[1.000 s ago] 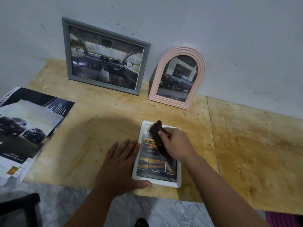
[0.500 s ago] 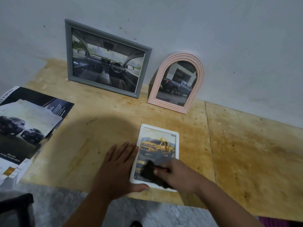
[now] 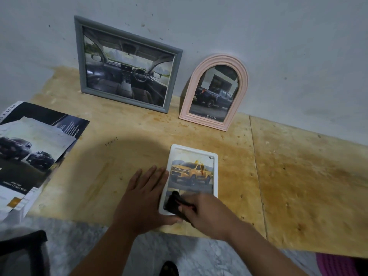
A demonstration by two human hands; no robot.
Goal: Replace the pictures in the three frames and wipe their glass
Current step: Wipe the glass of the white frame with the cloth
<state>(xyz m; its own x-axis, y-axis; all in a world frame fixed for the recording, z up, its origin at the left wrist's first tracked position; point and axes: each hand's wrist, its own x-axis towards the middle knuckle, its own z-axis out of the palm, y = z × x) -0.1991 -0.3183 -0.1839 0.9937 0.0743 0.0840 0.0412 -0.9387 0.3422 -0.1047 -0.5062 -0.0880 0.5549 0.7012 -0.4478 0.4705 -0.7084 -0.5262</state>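
While the left hand (image 3: pixel 142 200) lies flat and open on the board (image 3: pixel 298 186), fingers spread and its thumb side pressed against the left edge of the white frame (image 3: pixel 215 172), it grasps nothing and only pins the frame in place. Just beside it, the right hand (image 3: pixel 207 213) is closed around a dark cloth (image 3: pixel 172 202), pinched between thumb and fingers, and presses it on the near end of the glass. That frame lies flat near the board's front edge and shows a yellow truck picture, so the step in hand looks like wiping the glass of the third frame, with its picture apparently already swapped.

To the left, well apart, brochures (image 3: pixel 33 156) lie spread at the board's left end. Farther back, the pink frame (image 3: pixel 216 92) and the grey frame (image 3: pixel 127 64) stand leaning on the wall (image 3: pixel 278 36), each holding a car picture, which suggests they are done.

Judging by this, the next move calls for carrying the cloth up over the far half of the glass with even pressure while the left hand holds the frame from sliding, then standing it by the others.
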